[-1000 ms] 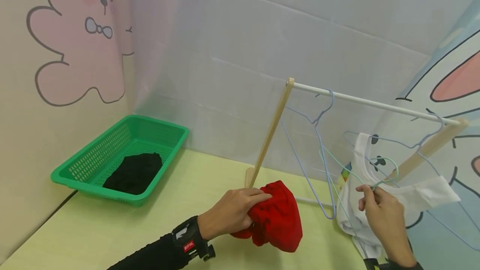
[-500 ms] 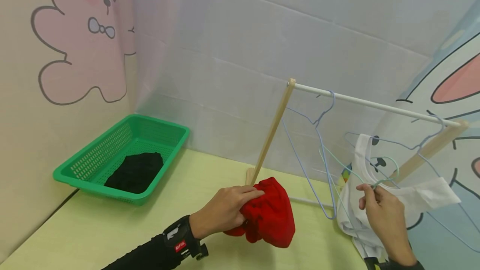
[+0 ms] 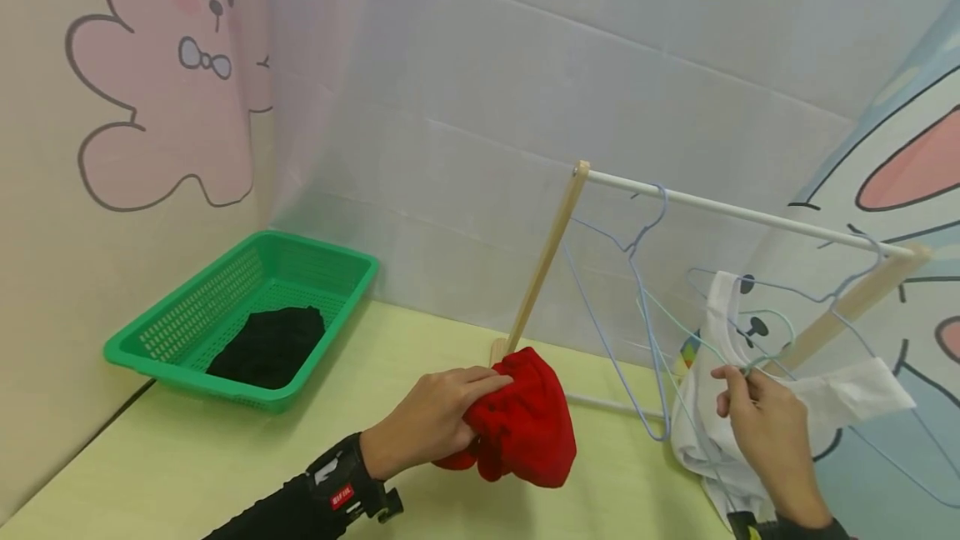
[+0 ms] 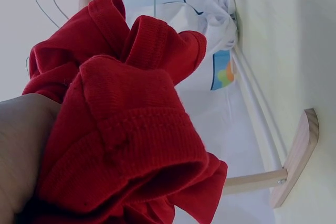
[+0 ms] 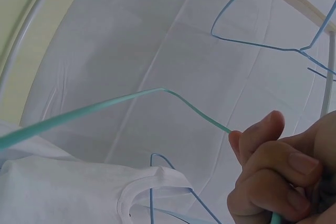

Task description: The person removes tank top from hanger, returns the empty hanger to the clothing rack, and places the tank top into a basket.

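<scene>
My left hand (image 3: 423,419) grips a bunched red garment (image 3: 532,427) above the table, left of the rack. In the left wrist view the red garment (image 4: 136,124) shows ribbed, stitched edges and a tube-like opening; its exact kind is unclear. My right hand (image 3: 768,436) pinches a mint-green wire hanger just below its hook. One sloping shoulder of that hanger (image 5: 89,109) crosses the right wrist view and carries no cloth. Close behind the right hand, a white sleeveless top (image 3: 701,411) hangs on a blue hanger (image 3: 795,286).
A rack with wooden legs (image 3: 547,257) and a white rail (image 3: 750,211) stands on the yellow table (image 3: 420,332). A bare blue hanger (image 3: 648,323) hangs near its left end. At the left, a green basket (image 3: 322,365) holds a black cloth (image 3: 270,344).
My left hand has drifted left and slightly up with the red garment, away from the rack. The right hand stays almost still on the green hanger.
</scene>
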The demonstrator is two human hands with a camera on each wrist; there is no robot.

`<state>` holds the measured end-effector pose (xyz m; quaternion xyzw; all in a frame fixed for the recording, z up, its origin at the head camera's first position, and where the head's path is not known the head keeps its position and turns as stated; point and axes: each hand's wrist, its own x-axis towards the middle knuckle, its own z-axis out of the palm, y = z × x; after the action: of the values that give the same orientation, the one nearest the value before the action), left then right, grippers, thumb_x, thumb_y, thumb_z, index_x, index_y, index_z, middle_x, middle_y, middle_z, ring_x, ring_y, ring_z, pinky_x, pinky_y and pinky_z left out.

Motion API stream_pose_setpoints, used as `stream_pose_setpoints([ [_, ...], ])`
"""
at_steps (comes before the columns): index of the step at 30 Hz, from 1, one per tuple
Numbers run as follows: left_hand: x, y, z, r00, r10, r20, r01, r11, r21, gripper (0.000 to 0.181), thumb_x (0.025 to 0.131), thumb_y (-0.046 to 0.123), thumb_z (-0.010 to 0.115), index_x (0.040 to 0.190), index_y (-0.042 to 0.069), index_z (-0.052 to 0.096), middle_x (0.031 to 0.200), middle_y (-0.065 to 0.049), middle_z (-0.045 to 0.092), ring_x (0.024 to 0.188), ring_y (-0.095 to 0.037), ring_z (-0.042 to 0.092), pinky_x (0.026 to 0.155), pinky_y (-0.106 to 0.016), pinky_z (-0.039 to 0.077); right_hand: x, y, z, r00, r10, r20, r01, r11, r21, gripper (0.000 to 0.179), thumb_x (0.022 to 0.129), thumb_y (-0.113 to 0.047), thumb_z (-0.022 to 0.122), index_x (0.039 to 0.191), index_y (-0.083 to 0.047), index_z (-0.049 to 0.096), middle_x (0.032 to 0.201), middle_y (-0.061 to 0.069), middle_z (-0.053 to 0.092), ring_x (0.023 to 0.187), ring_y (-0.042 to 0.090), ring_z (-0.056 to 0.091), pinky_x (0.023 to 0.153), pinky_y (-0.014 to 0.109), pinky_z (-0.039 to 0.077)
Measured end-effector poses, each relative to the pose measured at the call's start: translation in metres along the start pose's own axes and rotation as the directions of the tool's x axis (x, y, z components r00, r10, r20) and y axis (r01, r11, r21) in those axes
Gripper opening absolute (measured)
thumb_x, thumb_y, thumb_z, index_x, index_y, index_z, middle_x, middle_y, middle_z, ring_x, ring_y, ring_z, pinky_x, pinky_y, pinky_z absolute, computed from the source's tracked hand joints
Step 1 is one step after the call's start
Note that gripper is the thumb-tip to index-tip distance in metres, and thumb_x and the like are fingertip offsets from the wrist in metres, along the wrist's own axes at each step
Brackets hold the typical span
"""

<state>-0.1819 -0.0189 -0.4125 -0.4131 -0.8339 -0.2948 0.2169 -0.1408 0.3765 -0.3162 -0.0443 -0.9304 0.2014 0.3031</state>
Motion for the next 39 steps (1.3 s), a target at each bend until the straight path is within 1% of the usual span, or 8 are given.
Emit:
stream_pose_setpoints([
  [3, -0.002, -0.003, -0.002, 1.0, -0.003, -0.008, 0.003, 1.0, 0.0, 0.056, 0.081, -0.005, 0.076, 0.135, 0.011, 0.074, 0.121, -0.001, 0.076, 0.102, -0.016, 0.076, 0.086, -0.031, 0.063, 0.001, -0.001, 0.0, 1.0, -0.002, -0.008, 0.002, 1.0, -0.005, 0.033, 0.113, -0.02, 0.053, 0.103, -0.001, 0.078, 0.061, -0.005, 0.063, 0.055, 0.004, 0.043, 0.058, 0.024, 0.033],
  [7, -0.004, -0.006, -0.007, 1.0, -0.012, -0.027, 0.012, 1.0, -0.005, 0.057, 0.08, -0.004, 0.08, 0.135, 0.01, 0.073, 0.121, -0.002, 0.076, 0.101, -0.017, 0.076, 0.086, -0.032, 0.063, 0.002, 0.0, -0.001, 1.0, -0.004, -0.014, 0.004, 1.0, -0.015, 0.034, 0.113, -0.019, 0.052, 0.102, 0.0, 0.078, 0.06, -0.006, 0.063, 0.057, 0.003, 0.043, 0.06, 0.022, 0.033],
  [11, -0.005, -0.009, -0.012, 0.999, -0.025, -0.045, 0.025, 1.0, 0.0, 0.058, 0.079, -0.003, 0.083, 0.135, 0.009, 0.073, 0.122, -0.004, 0.076, 0.101, -0.018, 0.076, 0.086, -0.034, 0.064, 0.003, 0.001, -0.002, 1.0, -0.005, -0.017, 0.005, 1.0, -0.009, 0.034, 0.113, -0.019, 0.052, 0.101, 0.0, 0.078, 0.06, -0.006, 0.063, 0.056, 0.003, 0.043, 0.059, 0.023, 0.032],
  [16, -0.006, -0.014, -0.018, 0.997, -0.026, -0.079, 0.027, 1.0, 0.014, 0.057, 0.079, -0.004, 0.082, 0.134, 0.009, 0.073, 0.121, -0.004, 0.077, 0.098, -0.019, 0.076, 0.083, -0.034, 0.064, 0.006, 0.0, -0.004, 1.0, -0.002, -0.025, 0.002, 1.0, -0.002, 0.034, 0.113, -0.02, 0.053, 0.102, 0.0, 0.078, 0.059, -0.008, 0.062, 0.055, 0.004, 0.042, 0.057, 0.025, 0.032],
  [20, -0.008, -0.016, -0.023, 0.994, -0.031, -0.104, 0.033, 0.999, 0.017, 0.057, 0.078, -0.005, 0.082, 0.133, 0.008, 0.073, 0.12, -0.004, 0.077, 0.096, -0.018, 0.076, 0.081, -0.034, 0.064, 0.006, -0.001, -0.005, 1.0, -0.006, -0.018, 0.006, 1.0, 0.0, 0.033, 0.113, -0.019, 0.053, 0.102, 0.0, 0.078, 0.06, -0.007, 0.062, 0.057, 0.003, 0.043, 0.059, 0.023, 0.032],
  [27, -0.013, -0.021, -0.034, 0.992, -0.05, -0.115, 0.055, 0.998, 0.04, 0.056, 0.078, -0.002, 0.085, 0.132, 0.008, 0.074, 0.116, -0.004, 0.078, 0.093, -0.018, 0.076, 0.08, -0.035, 0.065, 0.007, 0.0, -0.006, 1.0, -0.027, -0.016, 0.027, 1.0, -0.005, 0.031, 0.112, -0.018, 0.054, 0.102, -0.001, 0.078, 0.06, -0.009, 0.063, 0.061, 0.002, 0.044, 0.062, 0.021, 0.033],
  [31, -0.014, -0.024, -0.039, 0.991, -0.063, -0.119, 0.07, 0.996, 0.05, 0.056, 0.078, 0.0, 0.088, 0.132, 0.008, 0.074, 0.115, -0.005, 0.078, 0.091, -0.019, 0.076, 0.08, -0.036, 0.065, 0.009, -0.001, -0.006, 0.999, -0.026, -0.02, 0.026, 1.0, -0.008, 0.032, 0.112, -0.019, 0.053, 0.102, -0.001, 0.078, 0.059, -0.01, 0.063, 0.059, 0.003, 0.044, 0.061, 0.021, 0.033],
  [39, -0.017, -0.029, -0.045, 0.99, -0.078, -0.115, 0.082, 0.996, 0.037, 0.057, 0.079, 0.0, 0.087, 0.133, 0.008, 0.073, 0.116, -0.004, 0.078, 0.093, -0.019, 0.076, 0.081, -0.037, 0.065, 0.011, -0.003, -0.007, 1.0, -0.021, -0.018, 0.021, 1.0, -0.002, 0.033, 0.113, -0.019, 0.053, 0.103, 0.0, 0.078, 0.059, -0.007, 0.063, 0.055, 0.003, 0.043, 0.057, 0.023, 0.033],
])
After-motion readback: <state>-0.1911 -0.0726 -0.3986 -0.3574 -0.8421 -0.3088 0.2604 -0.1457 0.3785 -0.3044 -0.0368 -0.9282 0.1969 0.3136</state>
